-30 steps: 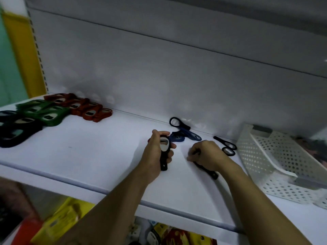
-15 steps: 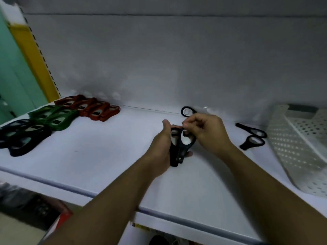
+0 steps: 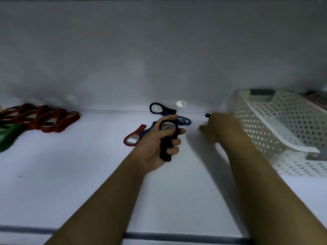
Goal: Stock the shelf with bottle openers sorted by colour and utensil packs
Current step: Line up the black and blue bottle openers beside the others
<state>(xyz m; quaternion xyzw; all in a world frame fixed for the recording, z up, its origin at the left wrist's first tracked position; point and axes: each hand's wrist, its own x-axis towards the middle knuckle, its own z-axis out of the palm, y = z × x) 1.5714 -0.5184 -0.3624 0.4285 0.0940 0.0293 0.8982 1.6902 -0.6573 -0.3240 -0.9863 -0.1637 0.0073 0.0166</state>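
Observation:
My left hand (image 3: 159, 144) grips black bottle openers (image 3: 167, 138) upright above the white shelf (image 3: 70, 174). A single red opener (image 3: 133, 137) lies just left of that hand, and blue openers (image 3: 182, 120) lie behind it, with one black opener (image 3: 158, 108) by the back wall. My right hand (image 3: 217, 126), blurred, reaches over black openers near the back wall; only a black tip (image 3: 207, 115) shows, and I cannot tell whether it holds them. Sorted rows sit at far left: red openers (image 3: 51, 119) and green openers (image 3: 7, 137).
A white perforated basket (image 3: 276, 131) lies tilted on the shelf at the right, close to my right hand. The grey back wall (image 3: 159, 59) closes off the shelf. The shelf's front edge (image 3: 159, 236) runs along the bottom.
My right hand left the openers in my left hand and moved right toward the black openers near the basket. The left hand keeps its grip. The view shifted right and closer.

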